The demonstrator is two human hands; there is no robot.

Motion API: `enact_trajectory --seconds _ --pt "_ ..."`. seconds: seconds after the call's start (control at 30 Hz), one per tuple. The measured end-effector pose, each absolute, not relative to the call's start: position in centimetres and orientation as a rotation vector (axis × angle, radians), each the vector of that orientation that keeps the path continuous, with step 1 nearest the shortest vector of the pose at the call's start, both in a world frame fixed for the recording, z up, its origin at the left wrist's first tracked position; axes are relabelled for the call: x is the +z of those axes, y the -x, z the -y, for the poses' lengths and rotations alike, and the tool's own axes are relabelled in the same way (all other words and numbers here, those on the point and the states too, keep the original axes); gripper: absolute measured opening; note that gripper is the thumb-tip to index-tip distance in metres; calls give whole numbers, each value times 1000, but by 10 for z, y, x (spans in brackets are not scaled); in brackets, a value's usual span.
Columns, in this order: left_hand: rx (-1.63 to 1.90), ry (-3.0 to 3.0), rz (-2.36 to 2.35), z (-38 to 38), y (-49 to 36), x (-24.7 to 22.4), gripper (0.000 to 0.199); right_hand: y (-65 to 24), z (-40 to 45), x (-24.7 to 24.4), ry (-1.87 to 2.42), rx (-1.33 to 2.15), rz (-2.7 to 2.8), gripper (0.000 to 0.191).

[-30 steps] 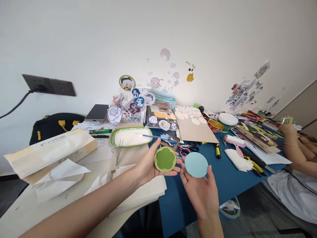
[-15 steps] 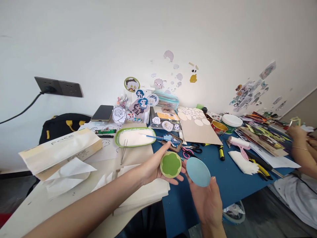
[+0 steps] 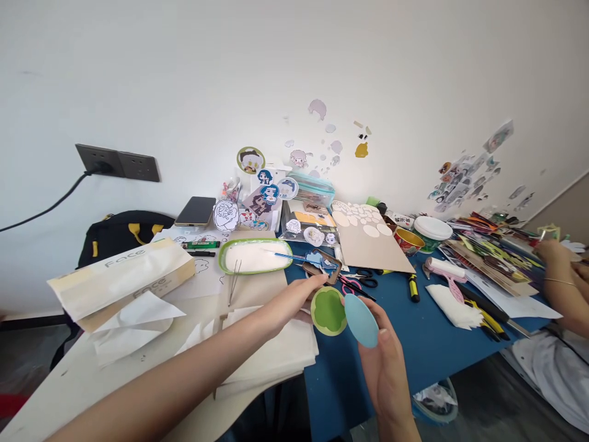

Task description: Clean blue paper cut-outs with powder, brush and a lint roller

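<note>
1. Left hand holds the green disc at its left rim, grip closed on it, above the tabletop's near edge.
2. Right hand pinches the blue disc, tilted edge-on, its left edge touching or overlapping the green disc's right side.
3. Green tray behind holds white filling.

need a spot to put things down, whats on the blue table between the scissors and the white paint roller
In the head view, a yellow-and-black marker lies between the scissors and the roller.

Bright, even daylight (edges warped)
</note>
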State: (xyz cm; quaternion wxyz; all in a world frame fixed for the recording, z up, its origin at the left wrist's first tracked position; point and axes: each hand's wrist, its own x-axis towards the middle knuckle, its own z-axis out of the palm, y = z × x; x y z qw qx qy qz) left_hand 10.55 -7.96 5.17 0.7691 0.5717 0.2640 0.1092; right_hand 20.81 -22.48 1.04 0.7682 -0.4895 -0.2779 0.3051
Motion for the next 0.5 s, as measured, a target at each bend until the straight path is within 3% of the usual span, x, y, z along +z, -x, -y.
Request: enact_trajectory --seconds 0.17,0.5 --pt "312 -1271 -588 67 -106 50 25 -212 226 8 1110 607 631 51" --pt "424 -1277 -679 52 -109 41 19 -216 226 4 1158 570 620 50"
